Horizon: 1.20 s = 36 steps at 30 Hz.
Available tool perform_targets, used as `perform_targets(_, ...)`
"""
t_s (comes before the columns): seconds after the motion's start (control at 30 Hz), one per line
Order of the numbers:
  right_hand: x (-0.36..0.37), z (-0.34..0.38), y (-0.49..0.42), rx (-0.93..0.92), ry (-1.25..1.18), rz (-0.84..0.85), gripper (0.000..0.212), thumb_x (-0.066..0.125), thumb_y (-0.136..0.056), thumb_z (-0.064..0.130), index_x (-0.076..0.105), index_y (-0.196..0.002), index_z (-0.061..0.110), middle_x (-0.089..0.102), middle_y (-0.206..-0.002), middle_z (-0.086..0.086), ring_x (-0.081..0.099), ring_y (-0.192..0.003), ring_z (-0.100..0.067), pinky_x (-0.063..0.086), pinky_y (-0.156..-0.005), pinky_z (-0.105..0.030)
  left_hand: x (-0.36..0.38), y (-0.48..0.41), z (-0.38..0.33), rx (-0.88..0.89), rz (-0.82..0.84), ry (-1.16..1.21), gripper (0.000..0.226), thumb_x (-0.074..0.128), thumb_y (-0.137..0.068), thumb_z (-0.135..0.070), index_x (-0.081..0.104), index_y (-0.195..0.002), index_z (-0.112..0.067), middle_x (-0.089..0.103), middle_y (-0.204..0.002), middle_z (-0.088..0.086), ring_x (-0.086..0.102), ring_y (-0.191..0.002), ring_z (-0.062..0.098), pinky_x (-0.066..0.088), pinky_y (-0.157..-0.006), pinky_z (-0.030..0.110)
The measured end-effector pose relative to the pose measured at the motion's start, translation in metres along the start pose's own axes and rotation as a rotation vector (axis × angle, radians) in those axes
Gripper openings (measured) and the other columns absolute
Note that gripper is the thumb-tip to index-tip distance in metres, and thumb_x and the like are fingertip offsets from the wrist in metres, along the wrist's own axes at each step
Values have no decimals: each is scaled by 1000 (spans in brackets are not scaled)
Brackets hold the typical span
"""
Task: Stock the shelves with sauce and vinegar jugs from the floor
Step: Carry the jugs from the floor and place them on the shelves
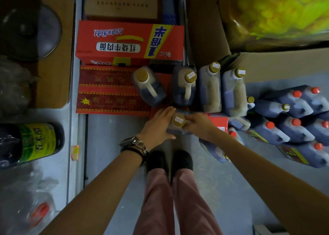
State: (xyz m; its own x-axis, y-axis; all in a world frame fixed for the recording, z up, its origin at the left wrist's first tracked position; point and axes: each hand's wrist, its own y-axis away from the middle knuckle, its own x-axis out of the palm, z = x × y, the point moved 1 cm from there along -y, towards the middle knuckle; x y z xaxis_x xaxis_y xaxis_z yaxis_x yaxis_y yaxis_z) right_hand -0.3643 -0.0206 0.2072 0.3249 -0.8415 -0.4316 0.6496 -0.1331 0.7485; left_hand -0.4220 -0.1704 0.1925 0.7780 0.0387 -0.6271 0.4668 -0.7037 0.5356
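On the grey floor (114, 145), beside red boxes (114, 90), stands a gold-capped jug (179, 121). The left hand (157, 124) presses flat against its side, and the right hand (200, 125) curls round its top. It is full, so probably heavy and smooth. The handle, hidden here, seems the safest hold.

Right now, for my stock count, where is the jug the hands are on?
Head view, centre: the jug is between the left hand and right hand, below the other gold-capped jugs.

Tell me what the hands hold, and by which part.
A gold-capped jug: the right hand grips its top beside the cap; the left hand lies flat against its side.
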Motion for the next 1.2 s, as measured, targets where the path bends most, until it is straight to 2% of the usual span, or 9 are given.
perform_targets(0.13, -3, 10, 8, -34, -82, -34, 6, 61, -84, 9, 58, -84, 14, 51, -69, 3, 47, -62, -6, 35, -48, -2, -3, 6, 3, 39, -48, 75, 98, 78, -75, -26, 16, -150, -15, 17, -157, 2, 19, -143, 18, 25, -113, 30)
perform_targets(0.27, -19, 16, 26, -58, -29, -61, 25, 61, -83, 11, 52, -63, 23, 48, -59, 5, 43, -55, -3, 35, -46, -8, -5, 7, -2, 83, -52, 161, 100, 80, -73, -23, 16, -150, -14, 17, -156, 3, 19, -143, 16, 22, -112, 26)
perform_targets(0.43, -41, 34, 59, -97, -7, -89, 23, 62, -80, 8, 51, -60, 13, 43, -55, 1, 39, -53, -9, 33, -47, -14, -13, 13, -2, 65, -97, 287, 103, 84, -67, -20, 20, -147, -14, 28, -152, 2, 29, -137, 14, 21, -102, 10)
perform_targets(0.57, -58, 53, 90, -178, 19, -73, 22, 62, -79, 9, 50, -60, 9, 40, -55, 1, 35, -52, -9, 32, -49, -18, -17, 25, -1, 56, -176, 402, 105, 87, -62, -25, 23, -144, -26, 38, -146, -3, 37, -134, 13, 34, -105, 24)
perform_targets(0.67, -65, 64, 106, -228, 73, -49, 21, 61, -78, 11, 50, -63, 2, 41, -58, -4, 34, -54, -8, 30, -50, -22, -19, 37, -10, 15, -209, 585, 92, 90, -55, -17, 31, -119, -46, 50, -128, -14, 49, -122, 10, 48, -96, 32)
perform_targets(0.77, -72, 77, 118, -246, 101, -64, 28, 60, -77, 10, 43, -56, 9, 38, -55, -1, 32, -52, -8, 30, -50, -21, -24, 50, -20, -11, -288, 642, 87, 91, -51, -8, 37, -112, -38, 49, -112, -26, 51, -109, 1, 47, -87, 13)
perform_targets(0.87, -84, 90, 133, -268, 132, -78, 27, 60, -78, 8, 45, -55, 9, 38, -54, 0, 33, -52, -8, 31, -51, -20, -36, 62, -28, -10, -289, 732, 77, 88, -57, -4, 41, -110, -37, 51, -110, -25, 54, -103, -10, 52, -82, 17)
perform_targets(1.03, -108, 118, 169, -304, 80, -97, 26, 59, -79, 0, 46, -57, 7, 36, -51, 4, 37, -46, -2, 31, -47, -13, -77, 96, -58, 69, -334, 699, 82, 87, -61, -13, 41, -129, -18, 50, -104, -21, 51, -91, -10, 38, -77, -3)
perform_targets(1.2, -140, 162, 220, -358, 71, -192, 22, 61, -67, 24, 47, -58, 9, 37, -58, -4, 34, -56, -9, 27, -53, -30, -130, 131, -88, 103, -462, 648, 80, 85, -63, -4, 36, -117, -37, 45, -107, -31, 48, -91, -23, 39, -79, -2)
